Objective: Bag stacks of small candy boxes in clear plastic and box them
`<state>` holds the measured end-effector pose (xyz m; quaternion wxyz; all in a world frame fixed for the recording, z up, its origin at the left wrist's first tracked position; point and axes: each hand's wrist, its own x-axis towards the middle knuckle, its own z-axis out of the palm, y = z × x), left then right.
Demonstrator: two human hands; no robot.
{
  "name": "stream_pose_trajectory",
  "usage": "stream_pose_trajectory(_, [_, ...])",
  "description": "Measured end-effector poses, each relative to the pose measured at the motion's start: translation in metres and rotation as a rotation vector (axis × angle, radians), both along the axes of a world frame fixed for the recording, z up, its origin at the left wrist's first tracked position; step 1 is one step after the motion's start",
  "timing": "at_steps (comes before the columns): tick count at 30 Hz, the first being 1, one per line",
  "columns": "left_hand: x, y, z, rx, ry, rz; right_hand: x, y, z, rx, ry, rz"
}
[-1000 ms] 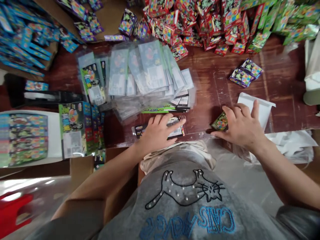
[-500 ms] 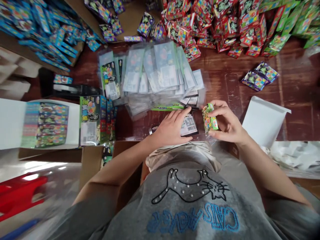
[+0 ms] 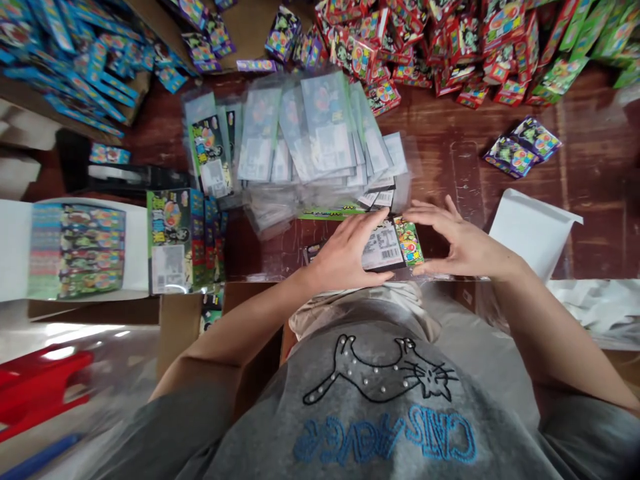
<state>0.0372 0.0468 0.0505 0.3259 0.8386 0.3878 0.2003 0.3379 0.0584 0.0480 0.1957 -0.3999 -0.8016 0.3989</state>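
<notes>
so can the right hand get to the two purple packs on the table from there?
Probably yes. The right hand lies by the green box, and only bare table lies between it and the purple packs; nothing blocks the way.

Glossy clear plastic sleeves (image 3: 310, 133) lie on a dark, worn wooden tabletop (image 3: 450, 133) beside shiny printed cardboard boxes (image 3: 450, 40), a matt white paper envelope (image 3: 530, 230) and a glossy green packet (image 3: 409, 241).

Two hands (image 3: 350, 257), one green box (image 3: 409, 241), one white envelope (image 3: 533, 230).

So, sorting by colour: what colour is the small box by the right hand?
Green small box, multicoloured print; head view.
</notes>
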Motion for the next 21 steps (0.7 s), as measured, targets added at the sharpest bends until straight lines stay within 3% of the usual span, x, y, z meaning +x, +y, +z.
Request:
stream_pose_trajectory(6, [0.029, -0.003, 0.005, -0.042, -0.032, 0.312, -0.014, -0.007, 0.004, 0.031, 0.12, -0.25])
stream_pose_trajectory(10, [0.034, -0.014, -0.011, -0.219, -0.288, 0.308, -0.031, -0.016, -0.007, -0.058, 0.26, -0.495])
stream_pose_trajectory(16, [0.014, -0.021, -0.039, -0.448, -0.509, 0.299, -0.049, -0.024, -0.024, -0.09, 0.293, -0.371])
stream_pose_trajectory(21, [0.007, -0.011, -0.041, -0.486, -0.592, 0.406, -0.062, -0.053, -0.04, -0.196, 0.437, -0.63])
